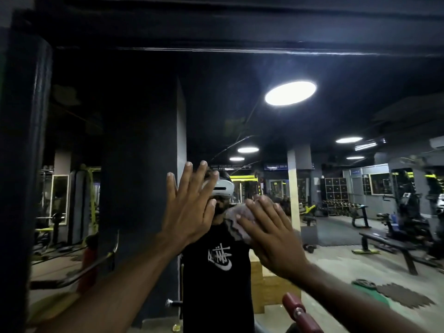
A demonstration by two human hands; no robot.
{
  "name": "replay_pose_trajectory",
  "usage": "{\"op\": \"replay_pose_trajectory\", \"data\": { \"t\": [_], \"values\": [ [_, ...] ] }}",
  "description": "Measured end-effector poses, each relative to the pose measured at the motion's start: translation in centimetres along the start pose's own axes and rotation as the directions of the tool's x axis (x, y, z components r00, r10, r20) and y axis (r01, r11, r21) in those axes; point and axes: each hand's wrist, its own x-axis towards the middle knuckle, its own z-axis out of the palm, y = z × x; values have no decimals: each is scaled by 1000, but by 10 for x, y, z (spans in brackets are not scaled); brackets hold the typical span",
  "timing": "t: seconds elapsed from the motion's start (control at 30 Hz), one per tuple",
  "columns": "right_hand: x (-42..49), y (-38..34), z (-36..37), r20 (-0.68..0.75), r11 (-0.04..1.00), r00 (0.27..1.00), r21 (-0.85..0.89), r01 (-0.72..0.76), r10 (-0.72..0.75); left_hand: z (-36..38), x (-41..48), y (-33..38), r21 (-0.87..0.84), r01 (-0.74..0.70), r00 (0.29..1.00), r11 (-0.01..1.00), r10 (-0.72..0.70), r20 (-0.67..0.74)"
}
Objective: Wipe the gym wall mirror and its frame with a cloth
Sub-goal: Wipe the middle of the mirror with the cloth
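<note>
1. Directly ahead, I see the wall mirror (336, 111) filling most of the view, with its dark frame (240, 48) running across the top and down the left side.
2. My right hand (271, 234) lies flat against the glass, fingers (266, 207) straight and close together, pressing the cloth (234, 225) onto the mirror.
3. The cloth is pale with dark wavy lines. It sits under the right fingers and pokes out past their left edge, at about the middle of the glass.
4. My left hand (189, 207) is just to the left of the cloth, apart from it, palm toward the glass, fingers (186, 179) spread and pointing up. It holds nothing.
5. Between the hands, the mirror shows a person in a black T-shirt (216, 272).
6. The glass reflects a dim gym: round ceiling lights (290, 93), a dark pillar (139, 188), a weight bench (389, 243) and a rack of dumbbells (336, 205).
7. A red padded roller (300, 313) sits at the bottom edge, below my right forearm.
</note>
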Motion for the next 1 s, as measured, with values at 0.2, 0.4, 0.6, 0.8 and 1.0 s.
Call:
{"op": "replay_pose_trajectory", "data": {
  "t": [0.2, 0.4, 0.6, 0.8, 1.0],
  "values": [
    [65, 94, -41, -103, 894, 888, 33, -446, 447, -8, 24, 21, 26, -72, 997, 997, 71, 37],
    [16, 20, -15, -29, 952, 953, 51, -300, 302, -9, 49, 30, 10, -40, 998, 999, 40, 38],
    [122, 114, -55, -66, 930, 930, -45, -366, 363, -21, 87, 17, 87, 33, 999, 996, -34, 5],
    [144, 101, -47, -167, 880, 864, 54, -473, 475, -13, 71, 35, 57, 5, 1000, 998, -7, 26],
    [-3, 103, -33, 140, 979, 983, -145, 143, -122, 5, 22, 66, 28, -172, 984, 985, 171, 44]
  ]
}}
